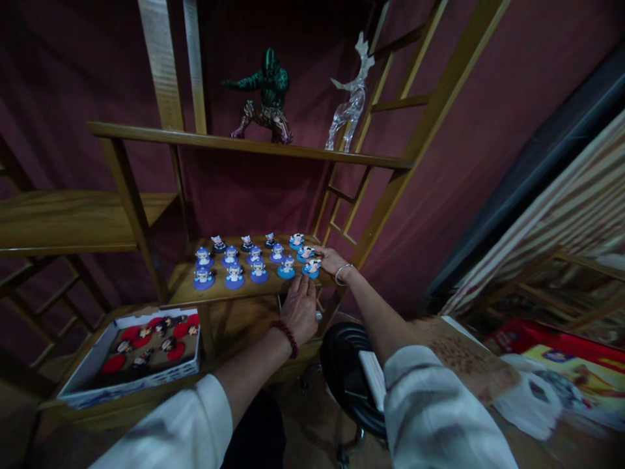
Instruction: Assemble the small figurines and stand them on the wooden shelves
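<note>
Small figurines on round bases stand in rows on the wooden shelf [183, 286]. Most are purple, such as the front purple figurine [234, 277]; those at the right end have blue bases. My right hand [333, 262], with a bangle at the wrist, reaches in from the right. Its fingertips close on the side of a blue-based figurine [306, 253] in the middle of the right column. My left hand [300, 306], wearing a red bead bracelet, rests at the shelf's front edge with fingers stretched out flat. Just beyond those fingertips stands the front right figurine [311, 268].
Lower left, an open box [81, 389] holds several figurines on red bases. Above, an upper shelf [205, 138] carries a dark crouching statue [271, 91] and a clear deer figure [349, 107]. A black round stool [342, 345] stands below my right arm; a plastic bag [530, 404] lies to the right.
</note>
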`<state>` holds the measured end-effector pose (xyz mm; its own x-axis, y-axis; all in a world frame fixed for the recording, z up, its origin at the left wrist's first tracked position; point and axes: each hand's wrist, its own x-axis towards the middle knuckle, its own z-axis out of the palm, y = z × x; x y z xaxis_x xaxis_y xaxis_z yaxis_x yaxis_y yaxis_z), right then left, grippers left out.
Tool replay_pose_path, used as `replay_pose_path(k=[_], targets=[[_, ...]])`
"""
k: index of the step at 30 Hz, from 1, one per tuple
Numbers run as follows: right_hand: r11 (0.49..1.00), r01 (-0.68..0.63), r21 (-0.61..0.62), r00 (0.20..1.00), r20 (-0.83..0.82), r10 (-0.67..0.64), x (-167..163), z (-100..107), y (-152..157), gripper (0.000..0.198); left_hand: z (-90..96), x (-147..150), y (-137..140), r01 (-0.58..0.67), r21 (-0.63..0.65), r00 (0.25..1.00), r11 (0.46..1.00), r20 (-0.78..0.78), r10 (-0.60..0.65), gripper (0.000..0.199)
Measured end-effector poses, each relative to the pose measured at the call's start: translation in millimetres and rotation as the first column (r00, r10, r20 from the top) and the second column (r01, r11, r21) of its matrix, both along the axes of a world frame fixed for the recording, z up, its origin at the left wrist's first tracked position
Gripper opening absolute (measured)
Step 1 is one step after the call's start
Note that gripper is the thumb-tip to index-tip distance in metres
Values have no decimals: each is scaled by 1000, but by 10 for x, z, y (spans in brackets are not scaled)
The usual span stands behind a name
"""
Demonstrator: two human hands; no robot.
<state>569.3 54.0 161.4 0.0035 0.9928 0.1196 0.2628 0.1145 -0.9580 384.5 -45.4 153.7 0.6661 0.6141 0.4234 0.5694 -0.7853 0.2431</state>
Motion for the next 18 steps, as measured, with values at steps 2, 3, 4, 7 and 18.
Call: replay_pose_path(k=[2, 3, 4, 7, 18], targets=[[1000, 8, -4, 1000, -30, -8, 2, -19, 27, 42, -12, 7, 7, 2, 15, 1000, 1000, -7, -2, 60], [1000, 13, -5, 999, -34, -13, 3, -27, 39, 41, -16, 10, 10, 3, 18, 1000, 1000, -10, -3, 60], [1000, 15, -6, 999, -33, -15, 4, -31, 49, 40, -17, 12, 10, 3, 19, 1000, 1000, -15, -3, 60], [1000, 17, -1, 1000, -2, -17, 8, -29, 63, 37, -9, 14, 4, -9, 4, 1000, 1000, -23, 9, 61], [998, -63, 2, 991, 114, 63, -16, 63, 8, 58, 6, 10, 19, 20, 10, 999, 1000, -26, -20, 58]])
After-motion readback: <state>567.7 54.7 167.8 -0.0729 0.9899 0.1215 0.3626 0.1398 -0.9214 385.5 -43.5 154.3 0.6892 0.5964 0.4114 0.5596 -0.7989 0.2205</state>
